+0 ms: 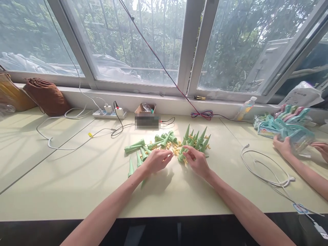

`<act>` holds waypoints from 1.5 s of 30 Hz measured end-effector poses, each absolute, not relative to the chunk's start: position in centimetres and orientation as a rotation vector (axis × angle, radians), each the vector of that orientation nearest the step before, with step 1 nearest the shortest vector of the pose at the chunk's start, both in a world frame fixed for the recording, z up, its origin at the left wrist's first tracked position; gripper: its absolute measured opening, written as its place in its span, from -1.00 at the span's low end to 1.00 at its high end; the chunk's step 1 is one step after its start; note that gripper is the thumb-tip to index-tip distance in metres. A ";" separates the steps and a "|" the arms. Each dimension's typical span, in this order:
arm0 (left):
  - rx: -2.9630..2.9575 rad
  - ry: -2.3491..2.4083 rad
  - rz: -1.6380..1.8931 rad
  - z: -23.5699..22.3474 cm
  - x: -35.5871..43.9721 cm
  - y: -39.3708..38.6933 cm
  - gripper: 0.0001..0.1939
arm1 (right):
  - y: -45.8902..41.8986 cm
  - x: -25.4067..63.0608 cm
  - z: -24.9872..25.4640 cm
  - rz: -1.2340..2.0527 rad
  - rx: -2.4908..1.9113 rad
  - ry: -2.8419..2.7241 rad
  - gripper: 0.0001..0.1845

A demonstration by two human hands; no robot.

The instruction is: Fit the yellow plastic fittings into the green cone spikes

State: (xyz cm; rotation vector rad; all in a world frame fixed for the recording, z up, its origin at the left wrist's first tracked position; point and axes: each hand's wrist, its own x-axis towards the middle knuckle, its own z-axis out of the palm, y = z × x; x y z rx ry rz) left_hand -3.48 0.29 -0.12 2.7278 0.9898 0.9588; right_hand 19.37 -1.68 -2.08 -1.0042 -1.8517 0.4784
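Observation:
My left hand [158, 160] hovers over the table with thumb and fingertips pinched together. Whatever sits between them is too small to make out. My right hand [196, 161] has its thumb and fingers curled round a green plastic cone [180, 157]. Between the hands lies a pile of small yellow plastic pieces [176, 150]. Behind my right hand a cluster of green cones [196, 138] stands upright, with yellow pieces round them. Beyond my left hand, more green cones [143, 154] and ribbed green tubes [134, 146] lie loose, some partly hidden by the hand.
A small cardboard box [145, 108] stands behind the pile. A power strip [109, 113] with cables and a brown drawstring bag [46, 96] are at back left. On the right are a looped white cable [266, 174], a bottle [246, 108] and another person's hands [283, 146] at teal plastic hangers [292, 129].

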 end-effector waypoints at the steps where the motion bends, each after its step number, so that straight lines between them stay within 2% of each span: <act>1: 2.723 0.993 0.950 -0.2 -3.4 0.3 -0.68 | -1.7 19.4 -2.1 0.483 -1.005 -1.844 -0.70; 11: 2.625 1.112 0.986 -0.3 -3.9 0.6 -0.68 | -2.1 19.4 -2.0 0.402 -0.979 -1.782 -0.75; 28: 2.591 1.181 0.910 0.1 -3.9 0.5 -0.67 | -2.0 18.9 -2.4 0.317 -0.963 -1.740 -0.67; 34: 2.533 1.226 1.036 0.3 -4.6 1.1 -0.73 | -3.4 17.8 -2.8 0.085 -0.747 -1.743 -0.87; 39: 2.514 1.304 1.123 0.7 -5.7 2.0 -0.82 | -4.1 16.6 -3.9 0.215 -0.658 -2.097 -0.81; 45: 2.630 1.374 0.988 0.3 -6.3 2.7 -0.81 | -4.1 16.7 -3.9 0.316 -0.769 -2.102 -0.80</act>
